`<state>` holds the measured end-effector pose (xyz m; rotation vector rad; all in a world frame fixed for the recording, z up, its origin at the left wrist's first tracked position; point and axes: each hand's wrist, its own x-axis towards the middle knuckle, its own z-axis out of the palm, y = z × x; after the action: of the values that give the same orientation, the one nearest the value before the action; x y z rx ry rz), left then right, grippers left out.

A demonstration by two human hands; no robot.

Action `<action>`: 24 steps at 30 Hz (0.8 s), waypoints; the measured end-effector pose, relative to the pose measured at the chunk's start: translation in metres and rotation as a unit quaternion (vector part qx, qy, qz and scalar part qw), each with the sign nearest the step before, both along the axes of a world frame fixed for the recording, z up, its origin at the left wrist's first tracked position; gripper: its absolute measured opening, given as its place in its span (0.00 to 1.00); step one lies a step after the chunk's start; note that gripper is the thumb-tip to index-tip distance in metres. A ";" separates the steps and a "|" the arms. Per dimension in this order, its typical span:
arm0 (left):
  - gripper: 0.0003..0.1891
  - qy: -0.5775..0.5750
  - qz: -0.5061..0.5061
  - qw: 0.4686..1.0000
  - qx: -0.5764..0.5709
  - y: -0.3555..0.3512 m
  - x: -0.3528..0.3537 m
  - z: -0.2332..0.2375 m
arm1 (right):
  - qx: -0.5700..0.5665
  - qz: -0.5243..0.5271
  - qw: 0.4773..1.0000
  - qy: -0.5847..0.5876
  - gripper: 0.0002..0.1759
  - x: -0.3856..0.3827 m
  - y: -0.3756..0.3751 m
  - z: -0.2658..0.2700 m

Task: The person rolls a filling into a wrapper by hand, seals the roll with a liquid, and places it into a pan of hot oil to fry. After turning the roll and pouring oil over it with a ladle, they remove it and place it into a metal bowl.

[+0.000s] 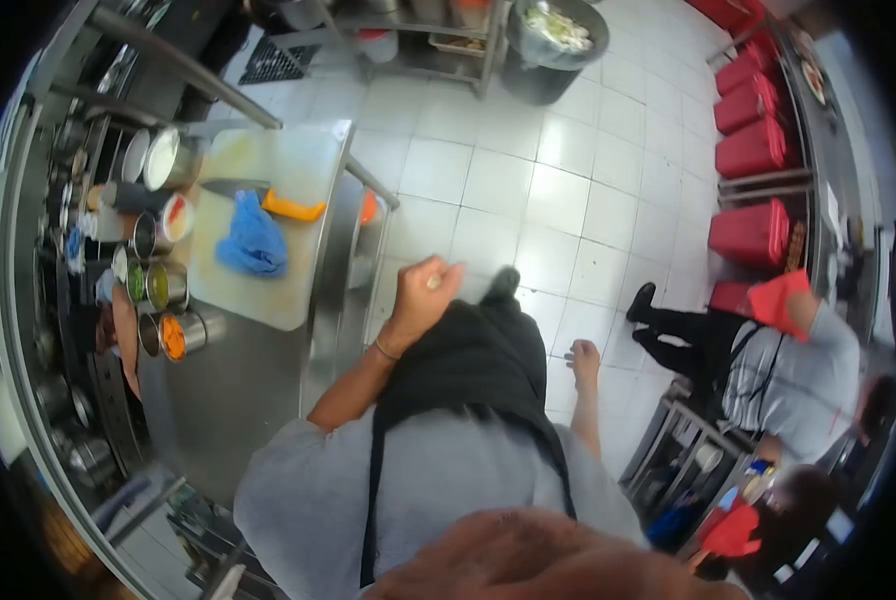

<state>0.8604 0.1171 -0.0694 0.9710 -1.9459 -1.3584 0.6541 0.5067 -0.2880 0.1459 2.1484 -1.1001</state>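
My left hand [425, 300] is closed in a fist in front of my dark apron [468, 360]. A small pale spot shows between its fingers, too small to name. My right hand [584, 362] hangs over the tiled floor, fingers loosely bent and a little apart, with nothing visible in it. Left of my left hand is a steel counter [233, 400] bearing a white cutting board [303, 190]. On the board lie a crumpled blue cloth or glove [253, 238] and a knife with an orange handle [294, 207].
Metal containers of food, one with something orange [174, 338], line the counter's far side. Ahead stands a grey bin [548, 75] with scraps in it. Red bins [750, 233] sit under the right counter. At right, a person in a grey shirt [798, 385] holds a red cloth [780, 302].
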 end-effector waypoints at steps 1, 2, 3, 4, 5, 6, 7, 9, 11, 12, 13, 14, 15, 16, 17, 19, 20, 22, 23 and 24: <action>0.19 0.010 0.010 0.999 -0.033 -0.012 -0.011 0.006 | -0.007 0.032 0.999 0.006 0.15 -0.024 -0.018 0.000; 0.21 0.029 0.027 0.998 -0.053 -0.024 -0.018 0.008 | 0.004 0.061 0.998 0.009 0.15 -0.042 -0.032 0.003; 0.21 0.032 0.064 0.996 -0.048 -0.034 -0.023 0.012 | 0.015 0.088 0.996 0.011 0.14 -0.058 -0.041 0.001; 0.20 0.036 0.100 0.993 -0.044 -0.044 -0.028 0.018 | 0.026 0.115 0.993 0.016 0.14 -0.076 -0.046 -0.007; 0.20 0.043 0.138 0.989 -0.042 -0.054 -0.032 0.022 | 0.050 0.149 0.987 0.028 0.15 -0.089 -0.053 -0.018; 0.20 0.044 0.174 0.983 -0.025 -0.064 -0.035 0.022 | 0.086 0.214 0.972 0.048 0.15 -0.106 -0.060 -0.032; 0.20 0.046 0.212 0.976 -0.007 -0.072 -0.035 0.023 | 0.124 0.280 0.950 0.068 0.15 -0.123 -0.066 -0.046; 0.19 0.049 0.277 0.960 -0.005 -0.087 -0.040 0.032 | 0.165 0.363 0.911 0.102 0.15 -0.152 -0.084 -0.080; 0.19 0.039 0.319 0.946 -0.036 -0.094 -0.049 0.044 | 0.157 0.476 0.857 0.119 0.15 -0.177 -0.122 -0.070; 0.19 0.027 0.324 0.945 -0.035 -0.096 -0.057 0.052 | 0.140 0.504 0.842 0.127 0.15 -0.191 -0.145 -0.069; 0.19 0.016 0.326 0.944 -0.037 -0.097 -0.064 0.060 | 0.115 0.512 0.839 0.147 0.15 -0.204 -0.177 -0.071; 0.19 0.003 0.329 0.944 -0.036 -0.097 -0.069 0.066 | 0.091 0.519 0.834 0.166 0.15 -0.222 -0.203 -0.085; 0.18 -0.009 0.336 0.941 -0.030 -0.098 -0.074 0.070 | 0.072 0.529 0.826 0.183 0.15 -0.235 -0.230 -0.086; 0.18 0.009 0.317 0.948 -0.033 -0.100 -0.083 0.073 | 0.064 0.540 0.818 0.188 0.14 -0.246 -0.263 -0.088; 0.18 0.008 0.318 0.948 -0.035 -0.104 -0.090 0.075 | 0.057 0.552 0.808 0.195 0.14 -0.258 -0.301 -0.087; 0.18 0.011 0.324 0.945 -0.037 -0.109 -0.101 0.076 | -0.002 0.555 0.799 0.232 0.15 -0.266 -0.378 -0.075; 0.17 0.024 0.327 0.944 -0.027 -0.112 -0.106 0.071 | -0.086 0.537 0.816 0.198 0.17 -0.259 -0.412 -0.053; 0.15 0.049 0.329 0.943 -0.009 -0.123 -0.113 0.057 | -0.210 0.534 0.816 0.066 0.23 -0.231 -0.481 0.016; 0.15 0.047 0.323 0.945 -0.002 -0.128 -0.116 0.053 | -0.246 0.546 0.800 -0.029 0.26 -0.214 -0.510 0.050; 0.15 0.046 0.316 0.948 0.003 -0.137 -0.118 0.050 | -0.285 0.590 0.752 -0.067 0.29 -0.194 -0.534 0.085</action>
<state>0.7424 -0.0197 -0.0197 1.3563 -1.3772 -1.0088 0.4598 -0.0274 -0.2026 -1.2106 1.1956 -0.8012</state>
